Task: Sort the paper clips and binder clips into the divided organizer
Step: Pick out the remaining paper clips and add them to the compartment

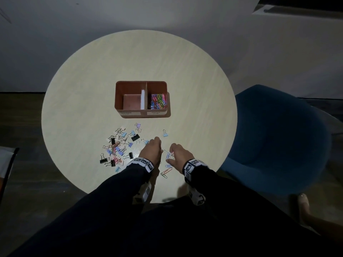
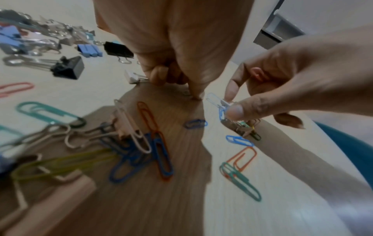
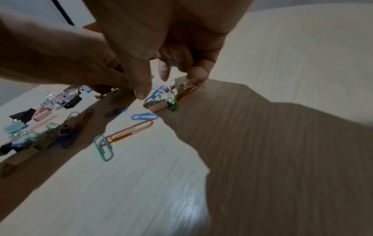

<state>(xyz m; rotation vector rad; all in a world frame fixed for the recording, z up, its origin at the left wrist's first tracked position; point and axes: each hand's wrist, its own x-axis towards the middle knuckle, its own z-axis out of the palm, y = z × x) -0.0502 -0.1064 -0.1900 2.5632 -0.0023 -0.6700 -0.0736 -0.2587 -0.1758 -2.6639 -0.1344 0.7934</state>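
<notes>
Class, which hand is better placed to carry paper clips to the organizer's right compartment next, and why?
Probably the right hand: it already pinches clips in its grip, and the organizer's paper clip compartment lies on its side. The left hand only presses fingertips on the table.

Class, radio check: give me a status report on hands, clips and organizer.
Right hand pinching paper clips. Left hand fingertip down on table, holding nothing visible. Organizer: paper-clip side part filled, binder side bare. Loose binder clips still scattered.

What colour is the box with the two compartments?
The box is reddish brown, with pale labels on its front. The head view shows it best.
</notes>
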